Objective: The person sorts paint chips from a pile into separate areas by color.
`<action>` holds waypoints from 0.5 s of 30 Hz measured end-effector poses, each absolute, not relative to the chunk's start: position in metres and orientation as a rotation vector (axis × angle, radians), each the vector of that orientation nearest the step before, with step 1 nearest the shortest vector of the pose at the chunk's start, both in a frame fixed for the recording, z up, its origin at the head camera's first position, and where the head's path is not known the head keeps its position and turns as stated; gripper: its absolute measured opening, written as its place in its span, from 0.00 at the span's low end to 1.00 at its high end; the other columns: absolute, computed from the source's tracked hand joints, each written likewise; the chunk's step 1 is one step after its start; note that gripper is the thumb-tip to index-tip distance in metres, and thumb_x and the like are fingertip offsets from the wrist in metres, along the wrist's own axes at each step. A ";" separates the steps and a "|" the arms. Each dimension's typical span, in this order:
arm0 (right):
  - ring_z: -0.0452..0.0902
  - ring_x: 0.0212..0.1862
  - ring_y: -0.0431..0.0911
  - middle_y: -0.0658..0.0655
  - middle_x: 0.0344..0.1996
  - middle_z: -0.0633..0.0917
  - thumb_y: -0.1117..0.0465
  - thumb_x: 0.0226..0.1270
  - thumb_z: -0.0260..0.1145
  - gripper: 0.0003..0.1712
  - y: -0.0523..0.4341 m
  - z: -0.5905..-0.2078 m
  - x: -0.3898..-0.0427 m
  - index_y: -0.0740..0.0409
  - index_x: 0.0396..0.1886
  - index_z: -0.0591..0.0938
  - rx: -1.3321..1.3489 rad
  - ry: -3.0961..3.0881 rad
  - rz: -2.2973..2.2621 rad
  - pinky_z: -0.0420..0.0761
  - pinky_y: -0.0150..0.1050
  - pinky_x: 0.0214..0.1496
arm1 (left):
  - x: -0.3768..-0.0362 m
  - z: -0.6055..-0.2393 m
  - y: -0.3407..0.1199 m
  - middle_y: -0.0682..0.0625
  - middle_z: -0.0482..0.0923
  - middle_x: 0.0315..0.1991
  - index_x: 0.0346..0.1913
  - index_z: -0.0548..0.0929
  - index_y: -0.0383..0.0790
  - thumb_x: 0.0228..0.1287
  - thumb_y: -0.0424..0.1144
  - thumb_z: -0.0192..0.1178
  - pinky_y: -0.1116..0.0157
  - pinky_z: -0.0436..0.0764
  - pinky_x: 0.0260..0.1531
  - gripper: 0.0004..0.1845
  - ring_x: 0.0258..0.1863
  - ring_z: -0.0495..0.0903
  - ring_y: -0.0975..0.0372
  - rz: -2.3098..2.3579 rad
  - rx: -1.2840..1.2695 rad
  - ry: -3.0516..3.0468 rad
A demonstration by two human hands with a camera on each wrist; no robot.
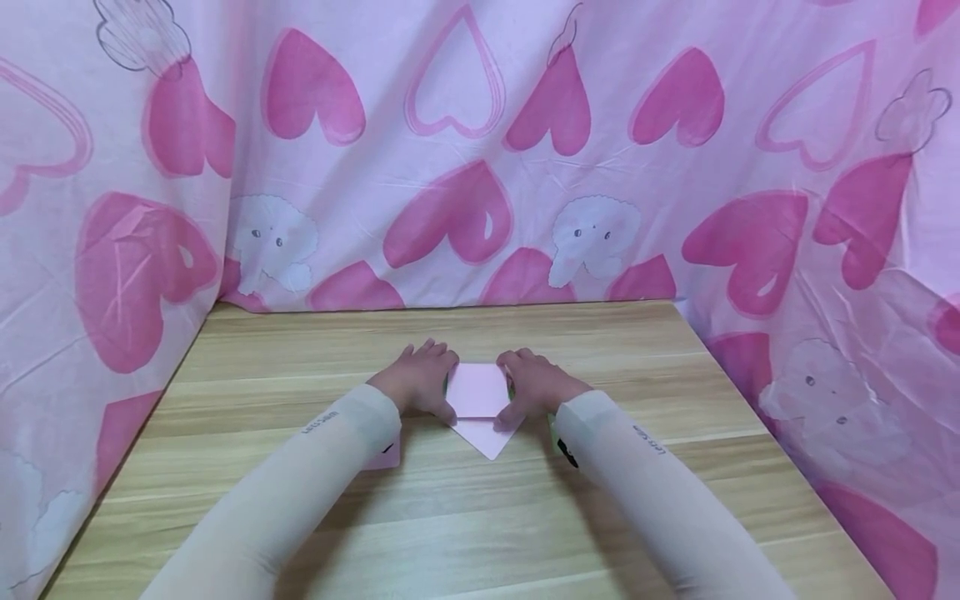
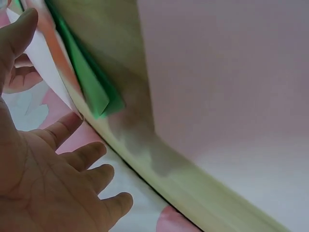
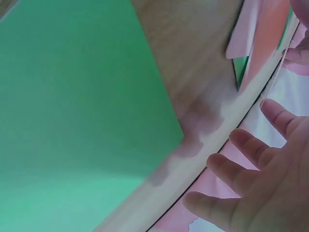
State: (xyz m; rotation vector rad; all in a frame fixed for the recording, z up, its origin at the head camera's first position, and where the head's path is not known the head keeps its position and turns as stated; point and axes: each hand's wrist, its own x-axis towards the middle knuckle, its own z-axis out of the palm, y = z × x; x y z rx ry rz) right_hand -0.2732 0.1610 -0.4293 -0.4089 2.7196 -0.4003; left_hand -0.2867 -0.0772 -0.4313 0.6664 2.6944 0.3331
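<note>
- Risk: the paper [image 1: 480, 404] could slide on the smooth table [image 1: 600, 333] if one hand presses harder than the other; the crease would then come out skewed.
- Risk: the lower point juts out beyond both hands, unpinned; judged likely to lift or shift.
- Paper: pink, folded, flat at mid-table, between the two hands, a green underside showing at its edges.
- Left hand [image 1: 416, 379]: fingers straight, slightly spread, lying on the paper's left edge, thumb at the fold line.
- Right hand [image 1: 534, 385]: fingers straight, apart, lying on the right edge, thumb on the lower flap.
- Neither hand curls round the paper.
</note>
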 end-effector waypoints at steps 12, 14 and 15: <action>0.74 0.64 0.53 0.58 0.71 0.73 0.42 0.43 0.87 0.59 0.144 -0.424 -0.267 0.51 0.75 0.70 -0.482 2.782 -0.410 0.77 0.56 0.70 | -0.281 -0.422 -0.099 0.40 0.53 0.85 0.78 0.67 0.45 0.49 0.57 0.81 0.38 0.42 0.82 0.55 0.86 0.43 0.43 0.370 0.643 2.715; 0.74 0.65 0.54 0.58 0.71 0.73 0.41 0.43 0.87 0.59 0.138 -0.425 -0.265 0.52 0.74 0.70 -0.511 2.792 -0.412 0.75 0.59 0.71 | -0.277 -0.420 -0.105 0.39 0.53 0.84 0.78 0.67 0.44 0.48 0.56 0.82 0.38 0.41 0.82 0.55 0.86 0.43 0.43 0.383 0.633 2.719; 0.74 0.66 0.54 0.58 0.71 0.73 0.41 0.43 0.87 0.59 0.136 -0.425 -0.264 0.52 0.74 0.70 -0.525 2.795 -0.413 0.75 0.60 0.71 | -0.275 -0.419 -0.108 0.38 0.53 0.84 0.78 0.67 0.43 0.47 0.56 0.82 0.37 0.42 0.82 0.56 0.85 0.44 0.42 0.383 0.632 2.725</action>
